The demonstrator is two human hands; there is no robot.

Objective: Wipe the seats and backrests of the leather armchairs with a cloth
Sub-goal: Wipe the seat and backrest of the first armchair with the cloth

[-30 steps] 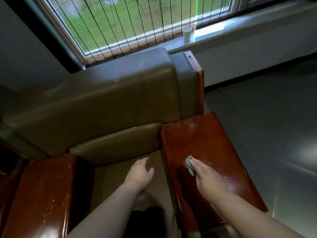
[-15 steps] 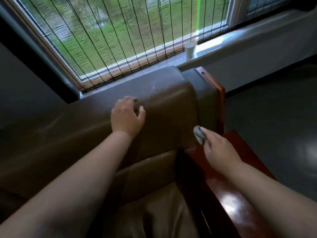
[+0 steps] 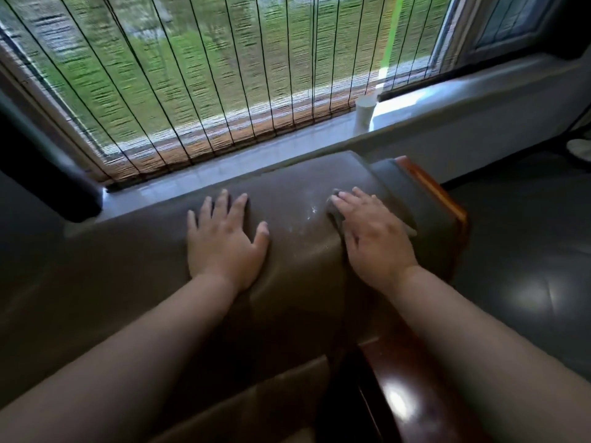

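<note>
Both hands are laid on the top of the brown leather backrest of the armchair. The left hand is spread flat, fingers wide, and nothing is held in it. A small grey cloth is pressed down under the straight fingers of the right hand, beside some white dusty marks. A white cup is seen on the windowsill behind.
</note>
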